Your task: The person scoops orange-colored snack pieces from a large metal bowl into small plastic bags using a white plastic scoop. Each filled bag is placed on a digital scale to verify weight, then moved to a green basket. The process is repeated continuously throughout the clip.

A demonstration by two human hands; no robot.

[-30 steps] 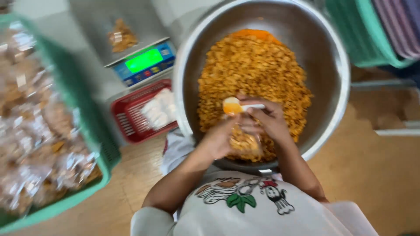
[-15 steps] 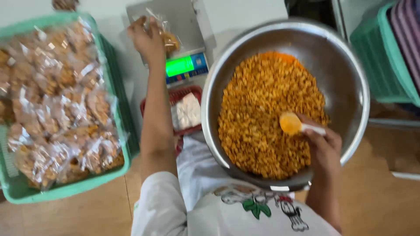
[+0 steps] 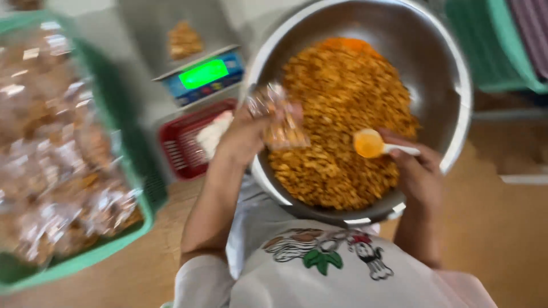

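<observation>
White shirt fabric with a printed cartoon figure (image 3: 325, 256) is seen nearest the camera, at the bottom of the view. Just beyond it, the right hand (image 3: 419, 177) is held over the near right rim of a large steel bowl (image 3: 439, 74), its fingers closed around the white handle of a small orange scoop (image 3: 371, 142). The head of the scoop is poised just above the heap of golden-orange fried snack pieces (image 3: 342, 114) by which much of the bowl is filled. The left hand (image 3: 245, 137) is raised at the bowl's near left rim, and a small clear plastic bag (image 3: 279, 117), partly filled with the same snack, is gripped in its fingers; the bag is held over the left edge of the heap, close to the scoop but apart from it. The picture is blurred, so it cannot be told whether the mouth of the bag is open.

To the left of the bowl, a small red basket (image 3: 182, 142) with something white inside is seen. Further left, a green crate (image 3: 120, 171) is packed with filled clear bags. Behind the red basket, a digital scale (image 3: 202, 77) with a lit green display is placed, and a filled bag (image 3: 184, 40) is resting on its platform. At the far right, another green crate (image 3: 496, 51) is partly seen.
</observation>
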